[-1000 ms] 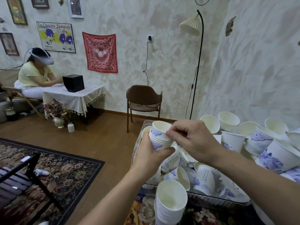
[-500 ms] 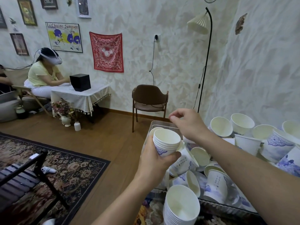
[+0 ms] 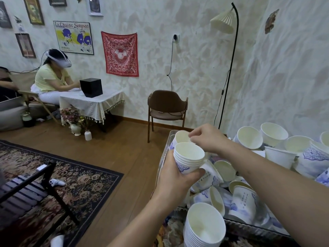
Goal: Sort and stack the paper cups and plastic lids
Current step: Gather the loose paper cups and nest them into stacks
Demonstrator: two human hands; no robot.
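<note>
My left hand [image 3: 175, 177] grips a short stack of white paper cups with blue print [image 3: 189, 156], held upright above the left end of a clear bin [image 3: 168, 139]. My right hand [image 3: 206, 139] pinches the rim of a single cup [image 3: 181, 137] just behind the stack. The bin holds several loose cups [image 3: 243, 204] lying on their sides. A taller stack of nested cups [image 3: 203, 227] stands at the bottom, near me. No plastic lids are visible.
More loose cups [image 3: 274, 134] pile up at the right by the wall. A brown chair [image 3: 167, 107] and a floor lamp [image 3: 229, 68] stand behind the bin. A person in a headset [image 3: 51, 75] sits at a small table far left. A patterned rug [image 3: 71, 184] covers the floor.
My right hand came down from above the bin and took hold of a single cup behind the stack. My left hand kept the stack in about the same place.
</note>
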